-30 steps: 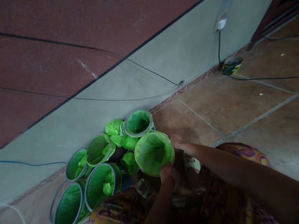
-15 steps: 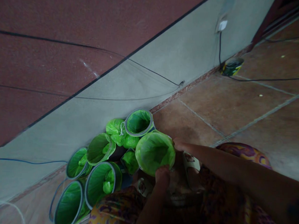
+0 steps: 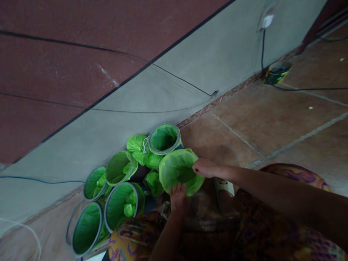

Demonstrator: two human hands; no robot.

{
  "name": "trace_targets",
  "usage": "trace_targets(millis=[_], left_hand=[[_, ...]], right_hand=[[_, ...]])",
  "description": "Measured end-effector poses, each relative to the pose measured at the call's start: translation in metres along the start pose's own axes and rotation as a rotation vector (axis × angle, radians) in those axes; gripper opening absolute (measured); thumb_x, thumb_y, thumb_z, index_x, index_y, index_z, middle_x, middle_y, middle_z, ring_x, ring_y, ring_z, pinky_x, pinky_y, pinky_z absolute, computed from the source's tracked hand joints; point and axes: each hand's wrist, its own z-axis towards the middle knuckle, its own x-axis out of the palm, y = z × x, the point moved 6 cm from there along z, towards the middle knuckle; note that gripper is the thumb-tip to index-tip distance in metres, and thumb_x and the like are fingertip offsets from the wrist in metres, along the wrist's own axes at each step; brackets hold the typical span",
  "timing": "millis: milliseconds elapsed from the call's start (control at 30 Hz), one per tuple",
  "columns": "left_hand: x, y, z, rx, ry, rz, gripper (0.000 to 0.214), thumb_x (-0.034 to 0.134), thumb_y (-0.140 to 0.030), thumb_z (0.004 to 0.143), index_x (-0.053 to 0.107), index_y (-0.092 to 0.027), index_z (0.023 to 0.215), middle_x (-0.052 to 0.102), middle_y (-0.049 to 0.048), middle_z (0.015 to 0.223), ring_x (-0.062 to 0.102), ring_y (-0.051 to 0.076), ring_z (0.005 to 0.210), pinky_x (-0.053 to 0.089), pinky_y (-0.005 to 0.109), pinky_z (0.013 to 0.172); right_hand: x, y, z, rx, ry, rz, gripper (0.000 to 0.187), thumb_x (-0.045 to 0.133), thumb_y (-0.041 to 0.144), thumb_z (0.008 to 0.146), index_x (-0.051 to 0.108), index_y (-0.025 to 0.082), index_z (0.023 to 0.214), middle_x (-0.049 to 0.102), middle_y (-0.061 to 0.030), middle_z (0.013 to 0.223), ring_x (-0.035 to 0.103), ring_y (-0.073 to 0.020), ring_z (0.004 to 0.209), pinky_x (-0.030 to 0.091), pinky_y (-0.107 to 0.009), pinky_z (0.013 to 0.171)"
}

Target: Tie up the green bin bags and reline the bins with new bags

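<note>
Between my feet stands a waste bin lined with a light green plastic bag [image 3: 172, 166], the bag folded out over its rim. My right hand [image 3: 205, 167] is closed on the liner at the rim's right side. At the near edge my left hand [image 3: 179, 197] reaches over the rim, its fingers stretched out against the inside of the bag; its thumb is hidden. Right behind stands a grey-rimmed bin [image 3: 164, 139] with a green liner. A knotted green bag [image 3: 137, 144] with a white tie lies beside it.
More green-lined bins [image 3: 121, 205] stand in a cluster on the left, several with crumpled green bags inside. A painted wall [image 3: 169, 88] with hanging cables runs behind. A small dark green tub [image 3: 277, 73] sits by the wall on the tiled floor [image 3: 248, 118].
My right hand has moved from the outer side onto the rim and liner. My left hand has shifted slightly left, its fingers now extended over the edge. The view has moved slightly.
</note>
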Motion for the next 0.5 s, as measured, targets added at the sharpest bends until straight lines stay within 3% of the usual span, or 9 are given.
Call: trace_targets(millis=[100, 300, 500], left_hand=[[-0.002, -0.014, 0.002, -0.018, -0.042, -0.127, 0.038, 0.059, -0.028, 0.088, 0.063, -0.021, 0.126, 0.065, 0.0086, 0.128, 0.058, 0.024, 0.120, 0.044, 0.034, 0.105], [0.019, -0.027, 0.008, -0.099, 0.129, -0.152, 0.028, 0.046, -0.021, 0.096, 0.072, -0.024, 0.105, 0.070, 0.0048, 0.109, 0.070, 0.017, 0.086, 0.051, 0.026, 0.072], [0.030, -0.023, 0.009, -0.111, 0.158, -0.175, 0.026, 0.049, -0.023, 0.095, 0.073, -0.021, 0.105, 0.071, 0.0080, 0.107, 0.069, 0.019, 0.090, 0.050, 0.027, 0.074]], right_hand=[[0.011, 0.014, -0.007, -0.122, 0.143, -0.101, 0.020, 0.059, 0.000, 0.071, 0.072, 0.015, 0.072, 0.069, -0.0047, 0.076, 0.057, -0.0167, 0.079, 0.039, -0.024, 0.071], [0.036, 0.016, -0.012, -0.248, 0.239, -0.216, 0.026, 0.058, 0.000, 0.070, 0.075, 0.015, 0.081, 0.069, -0.0060, 0.083, 0.058, -0.0178, 0.081, 0.040, -0.025, 0.072], [0.050, -0.003, -0.010, -0.268, 0.263, -0.262, 0.026, 0.058, 0.003, 0.070, 0.073, 0.016, 0.087, 0.070, -0.0087, 0.093, 0.060, -0.0199, 0.086, 0.043, -0.028, 0.077]])
